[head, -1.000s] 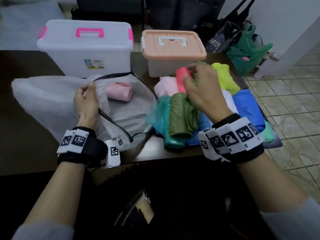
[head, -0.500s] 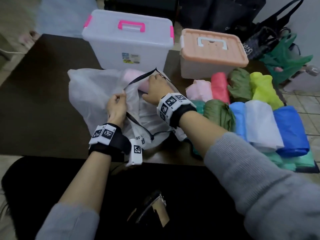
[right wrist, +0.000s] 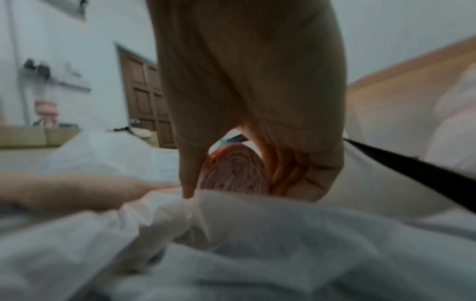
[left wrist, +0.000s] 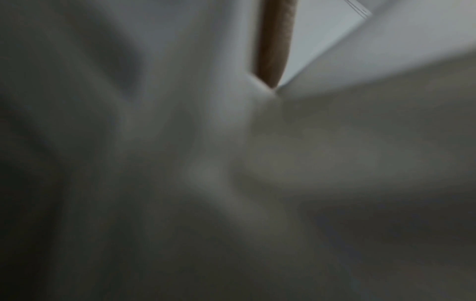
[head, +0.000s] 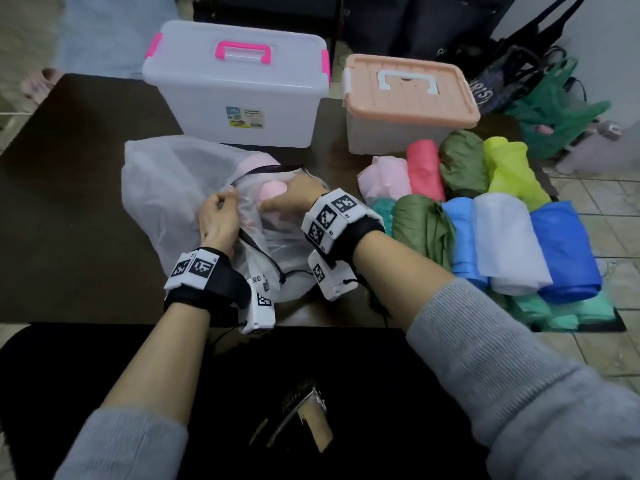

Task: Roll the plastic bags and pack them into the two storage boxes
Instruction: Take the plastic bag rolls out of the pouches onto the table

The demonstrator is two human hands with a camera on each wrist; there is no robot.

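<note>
A white mesh drawstring bag (head: pixel 173 181) lies on the dark table in front of two lidded storage boxes: a clear one with pink latches (head: pixel 239 84) and a smaller one with a peach lid (head: pixel 408 98). My left hand (head: pixel 220 220) pinches the bag's black-edged mouth. My right hand (head: pixel 291 200) grips a pink rolled plastic bag (head: pixel 273 188) at that mouth; the right wrist view shows the pink roll's spiral end (right wrist: pixel 234 175) between thumb and fingers (right wrist: pixel 304 177). The left wrist view shows only blurred white fabric (left wrist: pixel 180 163).
Several rolled bags lie at the table's right: pale pink (head: pixel 382 176), coral (head: pixel 424 168), olive (head: pixel 422 226), yellow-green (head: pixel 509 168), light blue (head: pixel 460 237), white (head: pixel 505 240), blue (head: pixel 561 247). Dark and green bags (head: pixel 554 112) sit on the floor beyond.
My right hand left the pile of rolls on the right, crossed to the mesh bag and now holds the pink roll at its mouth. My left hand kept its hold on the bag.
</note>
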